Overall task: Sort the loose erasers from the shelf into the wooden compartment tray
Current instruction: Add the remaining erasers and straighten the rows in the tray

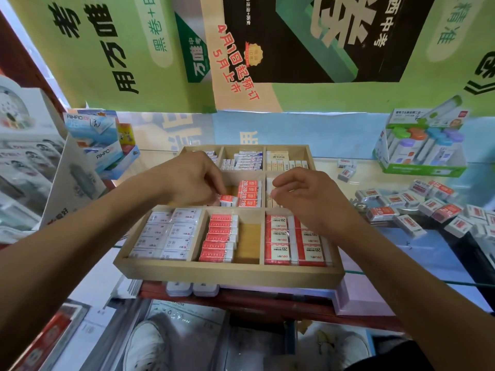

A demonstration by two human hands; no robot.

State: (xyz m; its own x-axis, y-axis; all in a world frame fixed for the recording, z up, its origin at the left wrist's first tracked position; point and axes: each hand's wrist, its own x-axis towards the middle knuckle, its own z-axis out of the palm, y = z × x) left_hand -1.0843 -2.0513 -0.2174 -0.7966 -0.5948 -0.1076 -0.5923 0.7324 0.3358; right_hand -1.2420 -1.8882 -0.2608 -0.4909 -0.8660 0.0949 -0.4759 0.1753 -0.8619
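Here the left hand [195, 180] is pinching a red-sleeved 2B eraser [227, 200] at the tray's [227, 273] middle compartment; the right hand [302, 196], loosely curled, is holding nothing visible. Released crooked, the eraser could jam the stacked row [249, 193].

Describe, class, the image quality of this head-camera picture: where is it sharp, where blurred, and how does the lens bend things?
Head view: the wooden compartment tray and its red-and-white erasers are sharp; the loose pile of erasers on the glass shelf is softer; the left edge is smeared; the wide lens bows the green posters outward; lighting is even, with no harsh shadows.
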